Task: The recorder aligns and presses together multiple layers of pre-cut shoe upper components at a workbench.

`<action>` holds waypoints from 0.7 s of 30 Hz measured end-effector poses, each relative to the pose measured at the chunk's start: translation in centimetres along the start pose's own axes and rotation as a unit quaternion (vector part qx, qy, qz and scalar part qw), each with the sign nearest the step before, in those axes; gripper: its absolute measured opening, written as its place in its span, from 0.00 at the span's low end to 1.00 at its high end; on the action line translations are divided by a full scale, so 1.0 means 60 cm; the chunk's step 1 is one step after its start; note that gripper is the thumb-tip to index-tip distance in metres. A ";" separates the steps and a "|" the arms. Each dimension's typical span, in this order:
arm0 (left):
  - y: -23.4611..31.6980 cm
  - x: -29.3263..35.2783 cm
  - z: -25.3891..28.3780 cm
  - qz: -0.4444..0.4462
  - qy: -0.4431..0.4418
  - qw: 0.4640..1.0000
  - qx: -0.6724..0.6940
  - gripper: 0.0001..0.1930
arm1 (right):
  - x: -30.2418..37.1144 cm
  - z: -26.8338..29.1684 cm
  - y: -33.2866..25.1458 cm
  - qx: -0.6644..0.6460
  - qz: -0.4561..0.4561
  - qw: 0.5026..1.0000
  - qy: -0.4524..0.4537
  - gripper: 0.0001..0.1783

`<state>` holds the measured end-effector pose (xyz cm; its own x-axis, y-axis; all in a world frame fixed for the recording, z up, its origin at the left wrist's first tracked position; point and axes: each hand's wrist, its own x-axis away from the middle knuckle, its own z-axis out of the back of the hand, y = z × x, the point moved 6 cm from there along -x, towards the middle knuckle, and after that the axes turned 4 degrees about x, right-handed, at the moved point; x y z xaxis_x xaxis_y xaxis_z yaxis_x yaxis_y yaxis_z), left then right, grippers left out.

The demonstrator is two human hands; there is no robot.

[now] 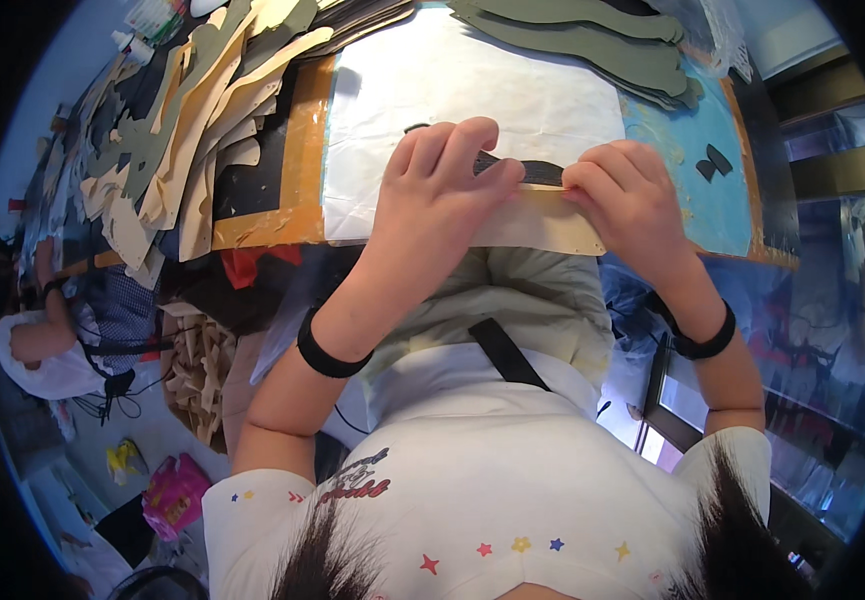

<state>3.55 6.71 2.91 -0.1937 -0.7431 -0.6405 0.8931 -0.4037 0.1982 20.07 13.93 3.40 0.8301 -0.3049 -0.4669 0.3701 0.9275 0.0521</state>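
A pale beige cut piece (542,222) of sheet material lies at the near edge of the table, partly overhanging it. Along its upper edge runs a black ribbed strip (540,172) that looks like elastic. My left hand (444,178) is closed, its thumb and forefinger pinching the strip near its left part. At the other end, my right hand (634,196) pinches the strip and the beige edge between thumb and curled fingers. The fingers hide both ends of the strip. Beyond my left hand, a small dark piece (415,128) shows on the white sheet (382,85).
Beige and olive cut pieces (167,150) are heaped at the left. Olive pieces (592,45) are stacked at the far right. Two small black pieces (717,160) lie on the blue surface (727,215). Another person (37,345) sits at the left, near a box of beige scraps (197,370).
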 end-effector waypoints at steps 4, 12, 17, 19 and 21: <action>0.031 -0.020 -0.002 -0.047 -0.013 0.997 -0.051 0.13 | 0.009 -0.004 -0.012 0.039 0.014 0.998 0.056 0.09; 0.021 -0.023 -0.045 0.025 -0.140 0.990 0.018 0.19 | 0.034 0.007 -0.032 0.060 0.101 0.990 0.082 0.08; 0.023 -0.020 -0.041 0.011 -0.079 0.996 0.040 0.17 | 0.045 0.023 0.008 0.005 0.010 0.997 0.076 0.12; 0.024 -0.021 -0.035 0.007 -0.061 0.997 0.047 0.15 | 0.035 0.043 0.033 -0.012 -0.045 0.996 0.071 0.12; 0.030 -0.020 -0.027 -0.002 -0.042 0.998 0.054 0.15 | 0.037 0.053 0.046 -0.026 -0.101 0.992 0.069 0.12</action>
<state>6.07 7.74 2.83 -0.2348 -0.7816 -0.5779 0.8439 -0.4589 0.2779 24.25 15.12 5.31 0.6741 -0.4569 -0.5804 0.4988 0.8611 -0.0985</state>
